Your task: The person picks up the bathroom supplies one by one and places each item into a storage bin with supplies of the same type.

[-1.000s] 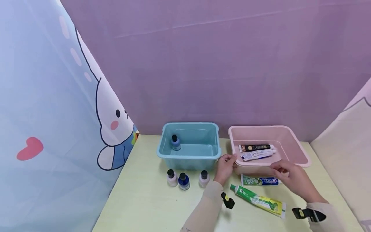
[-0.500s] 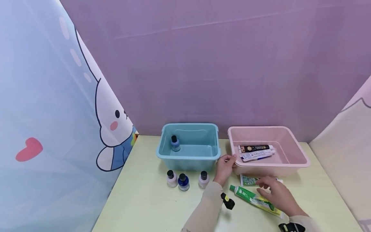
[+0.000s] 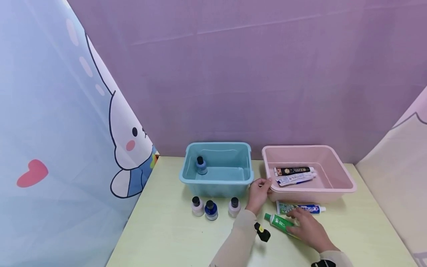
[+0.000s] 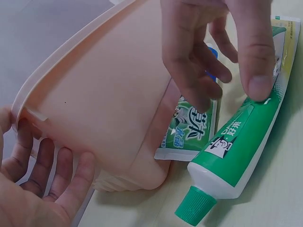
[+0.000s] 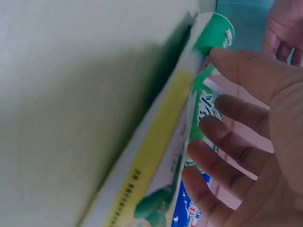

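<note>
My left hand [image 3: 258, 195] grips the rim at the near left corner of a pink plastic bin [image 3: 308, 195]. In the left wrist view, its fingers curl under that rim. My right hand [image 3: 310, 230] is over a green-and-yellow toothpaste tube [image 3: 279, 223] on the table. The right thumb [image 5: 236, 71] appears to touch the tube, and the other fingers are spread apart from it. Behind lies a green-and-blue toothpaste tube [image 3: 310, 208], close against the bin's front. Inside the bin rest a black toothpaste tube [image 3: 293, 170] and a white one [image 3: 295, 179].
A teal bin [image 3: 217, 188] stands left of the pink one, with a blue black-capped bottle [image 3: 201, 167] inside. Before it stand two pale bottles [image 3: 197, 208] and a dark blue bottle [image 3: 211, 212]. A purple curtain [image 3: 233, 74] hangs behind the table [image 3: 160, 237].
My right hand has moved from the pink bin's front rim down and left, to the green-and-yellow toothpaste tube. My left hand has stayed at the bin's corner.
</note>
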The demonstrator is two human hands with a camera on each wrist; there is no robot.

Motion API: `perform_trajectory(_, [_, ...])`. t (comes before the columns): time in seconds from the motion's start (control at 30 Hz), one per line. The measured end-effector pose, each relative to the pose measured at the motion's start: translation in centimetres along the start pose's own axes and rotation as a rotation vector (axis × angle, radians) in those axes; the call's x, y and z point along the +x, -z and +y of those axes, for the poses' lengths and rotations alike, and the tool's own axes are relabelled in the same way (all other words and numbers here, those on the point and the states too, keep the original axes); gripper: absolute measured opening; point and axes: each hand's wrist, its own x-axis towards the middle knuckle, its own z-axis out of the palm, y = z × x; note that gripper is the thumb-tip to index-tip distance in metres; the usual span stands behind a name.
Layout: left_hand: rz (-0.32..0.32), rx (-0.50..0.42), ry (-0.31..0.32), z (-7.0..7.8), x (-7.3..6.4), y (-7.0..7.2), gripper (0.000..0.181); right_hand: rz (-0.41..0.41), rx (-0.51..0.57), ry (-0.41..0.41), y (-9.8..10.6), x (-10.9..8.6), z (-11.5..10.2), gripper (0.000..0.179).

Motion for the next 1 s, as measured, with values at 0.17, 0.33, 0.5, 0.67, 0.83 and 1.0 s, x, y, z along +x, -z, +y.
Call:
perform_trajectory(0.17, [-0.002, 0.001, -0.016, -0.01, -0.2, -0.02, 0.023, -0.05, -0.011, -0.026, -0.61, 0.01, 0.04, 0.054])
perform_trajectory(0.33, [-0.005, -0.005, -0.028, -0.08, -0.16, -0.01, 0.024, -0.044, -0.039, -0.013, -0.97, -0.11, -0.11, 0.058])
perform_trajectory(0.5, [-0.005, -0.012, -0.017, -0.09, -0.05, 0.03, 0.022, -0.016, -0.062, 0.006, -0.85, -0.37, -0.17, 0.059])
perform_trajectory(0.67, [-0.001, -0.023, -0.004, -0.18, 0.04, 0.04, 0.021, -0.041, -0.082, -0.005, -0.74, -0.47, 0.03, 0.063])
perform_trajectory(0.83, [-0.001, -0.021, -0.005, -0.21, 0.05, -0.01, 0.021, -0.052, -0.055, -0.015, -0.84, -0.49, 0.22, 0.063])
perform_trajectory(1.0, [-0.006, -0.026, -0.009, -0.14, 0.0, 0.0, 0.021, -0.063, -0.052, -0.024, -1.0, -0.32, 0.41, 0.063])
